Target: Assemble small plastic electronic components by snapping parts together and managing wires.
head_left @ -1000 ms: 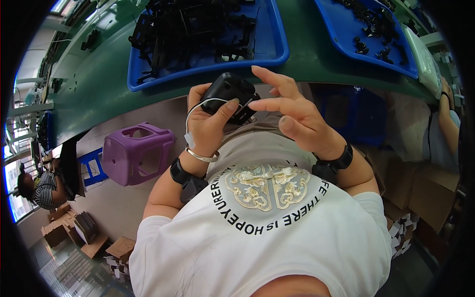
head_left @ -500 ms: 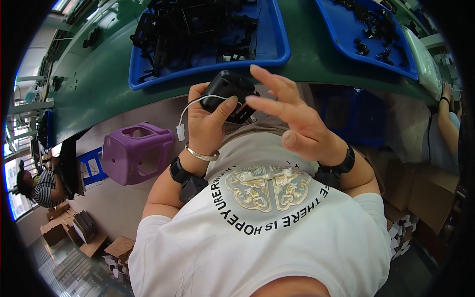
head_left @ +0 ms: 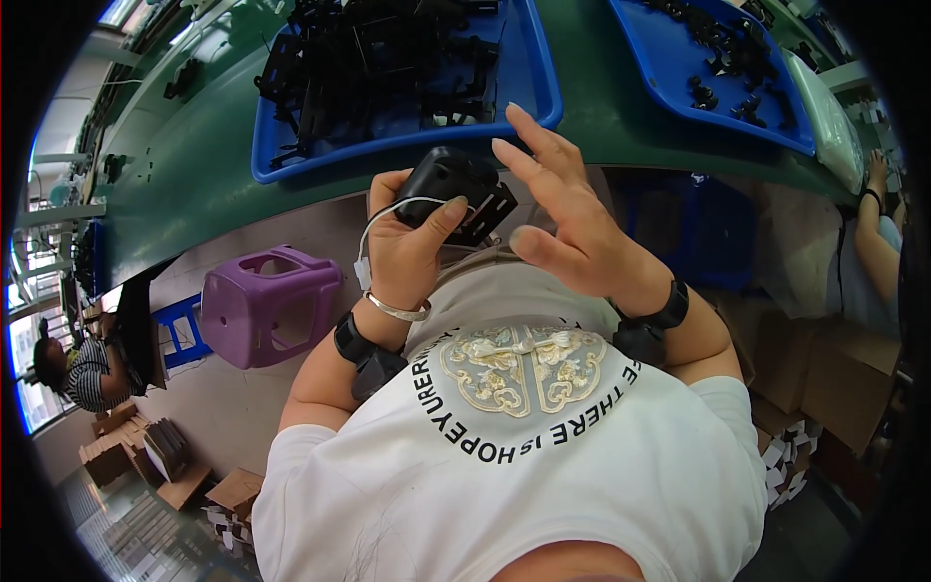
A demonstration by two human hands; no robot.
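My left hand (head_left: 405, 242) is closed around a black plastic housing (head_left: 448, 175), its thumb pressing on the near side. From the housing a thin white cable (head_left: 378, 217) loops over to the left, ending in a small white connector (head_left: 363, 274) that hangs by my wrist. A slotted black bracket (head_left: 493, 211) shows at the housing's right side; I cannot tell whether it is fixed there. Just right of it, my right hand (head_left: 574, 218) is raised with fingers spread and nothing in them.
Beyond my hands, a blue tray (head_left: 339, 155) full of black brackets stands on the green table (head_left: 194, 199). Another blue tray (head_left: 669, 97) with small black parts is at far right, beside a white plastic-wrapped pack (head_left: 822, 121). A purple stool (head_left: 228, 310) stands left. Co-workers sit at both sides.
My right hand has drawn back from the housing, its fingers lifting and spreading. The housing has turned slightly, showing more of the bracket, and the connector has swung toward my left wrist.
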